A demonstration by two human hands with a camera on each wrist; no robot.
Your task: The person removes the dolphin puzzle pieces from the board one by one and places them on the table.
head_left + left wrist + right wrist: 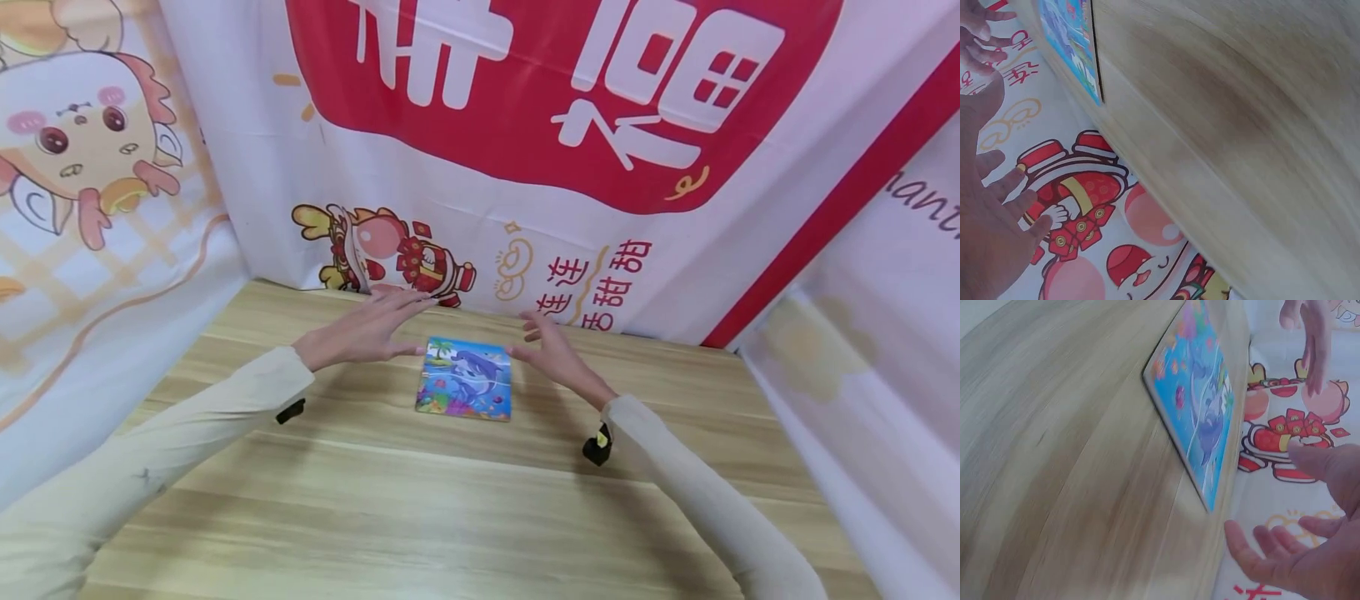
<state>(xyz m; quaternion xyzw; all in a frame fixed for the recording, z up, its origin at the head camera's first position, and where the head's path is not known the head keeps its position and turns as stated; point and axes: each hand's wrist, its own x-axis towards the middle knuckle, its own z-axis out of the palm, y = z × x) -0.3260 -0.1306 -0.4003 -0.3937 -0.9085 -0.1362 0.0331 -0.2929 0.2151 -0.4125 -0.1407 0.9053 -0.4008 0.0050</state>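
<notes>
A thin square dolphin picture board (465,379) lies flat on the wooden table, with purple dolphins and coral on a blue sea. Its edge shows in the right wrist view, where the board (1194,394) looks like a thin panel. My left hand (371,327) is held over the table at the board's left, fingers extended and thumb toward its upper left corner. On the other side, my right hand (553,352) hovers with fingers spread and thumb near the upper right corner. Neither hand holds anything; whether the thumbs touch the board I cannot tell.
The wooden table (450,517) stretches toward me, its grain running sideways. A printed cloth (480,183) hangs behind it, and further cloths (112,275) stand at the left and right. Small black devices (597,447) sit at both wrists.
</notes>
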